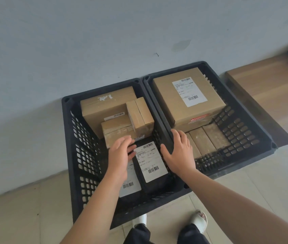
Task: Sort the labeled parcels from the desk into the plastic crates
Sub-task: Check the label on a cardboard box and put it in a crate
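Between both hands' grip lies the black parcel (label up).

Person, head view: bare forearms, dark trousers, pale sandals.

Both arms enter from the lower edge with no sleeve visible on either; forearms, wrists and hands uncovered. No watch, ring or glove seen on left hand or right hand. Nails short, as far as blur allows. Trousers black or very dark, loose fabric, seen at both legs near the bottom edge. Footwear: open-toed slide sandals, off-white with broad strap; the left one is mostly hidden behind the arm.
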`<state>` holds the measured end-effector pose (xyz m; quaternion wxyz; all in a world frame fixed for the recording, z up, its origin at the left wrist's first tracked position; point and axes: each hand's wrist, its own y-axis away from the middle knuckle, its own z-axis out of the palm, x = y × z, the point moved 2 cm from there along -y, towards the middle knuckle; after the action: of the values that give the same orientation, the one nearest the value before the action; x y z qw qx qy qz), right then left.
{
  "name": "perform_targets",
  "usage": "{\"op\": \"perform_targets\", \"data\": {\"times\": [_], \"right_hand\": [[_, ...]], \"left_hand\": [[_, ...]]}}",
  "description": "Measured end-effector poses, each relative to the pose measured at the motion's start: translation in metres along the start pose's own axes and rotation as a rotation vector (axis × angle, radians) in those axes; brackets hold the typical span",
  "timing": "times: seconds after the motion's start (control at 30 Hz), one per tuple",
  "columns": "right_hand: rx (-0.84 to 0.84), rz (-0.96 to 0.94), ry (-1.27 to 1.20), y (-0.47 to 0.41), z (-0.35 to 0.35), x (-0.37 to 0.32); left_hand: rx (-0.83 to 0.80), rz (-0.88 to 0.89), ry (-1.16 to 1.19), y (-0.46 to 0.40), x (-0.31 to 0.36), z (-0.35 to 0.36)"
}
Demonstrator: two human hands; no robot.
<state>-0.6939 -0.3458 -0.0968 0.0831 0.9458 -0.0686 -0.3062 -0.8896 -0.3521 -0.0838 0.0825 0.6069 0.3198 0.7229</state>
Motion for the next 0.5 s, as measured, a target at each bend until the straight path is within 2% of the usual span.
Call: {"op": "perform_targets", "data": {"times": [0.13,0.23,0.5], "right_hand": [[0.088,0.03,-0.31,0.01,-0.03,0.006],[0.198,0.023,-0.483,0.022,-0.081,0.029],[0.491,0.181,-0.798,0.071,-0.215,0.171]], "left_hand": [[-0.054,0.021,-0.021,0.038,0.007,0.036],[-0.113,0.054,-0.065,0.063,0.011,0.084],[-0.43,0.091,-0.233,0.137,0.0,0.265]]}}
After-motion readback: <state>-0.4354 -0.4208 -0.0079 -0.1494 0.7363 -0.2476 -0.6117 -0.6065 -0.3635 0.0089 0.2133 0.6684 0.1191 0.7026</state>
